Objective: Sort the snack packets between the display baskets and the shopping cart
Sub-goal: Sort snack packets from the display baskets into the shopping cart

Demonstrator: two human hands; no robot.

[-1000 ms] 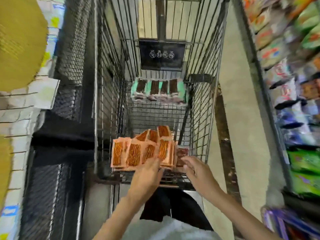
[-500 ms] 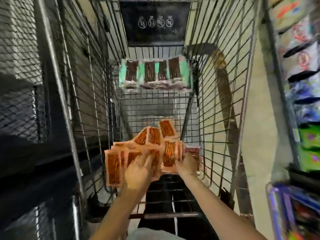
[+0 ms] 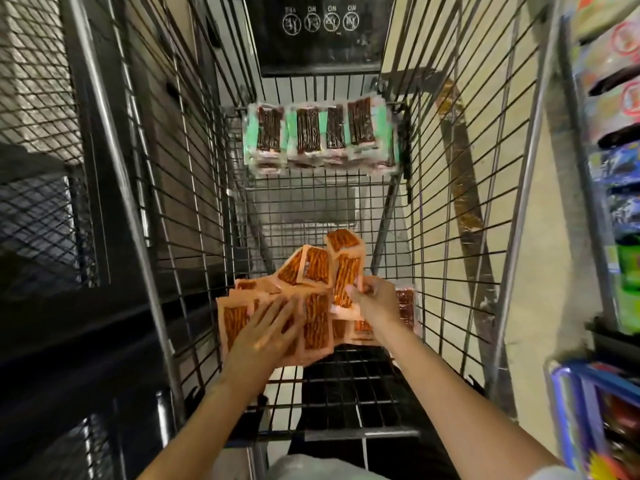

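In the cart (image 3: 450, 202), the left hand (image 3: 266, 327) is pressing flat, spread fingers on the orange packets (image 3: 317, 323) while the right hand (image 3: 375, 303) is gripping some, green packets (image 3: 318, 133) lying at the far end.

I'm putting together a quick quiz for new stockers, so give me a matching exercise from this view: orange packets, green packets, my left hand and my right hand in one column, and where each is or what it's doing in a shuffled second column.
1. orange packets
2. green packets
3. left hand
4. right hand

A. lined up at the far end of the cart
B. grips an upright orange packet
C. piled at the near end of the cart
D. fingers spread flat on the pile

Pairs: 1-C, 2-A, 3-D, 4-B.
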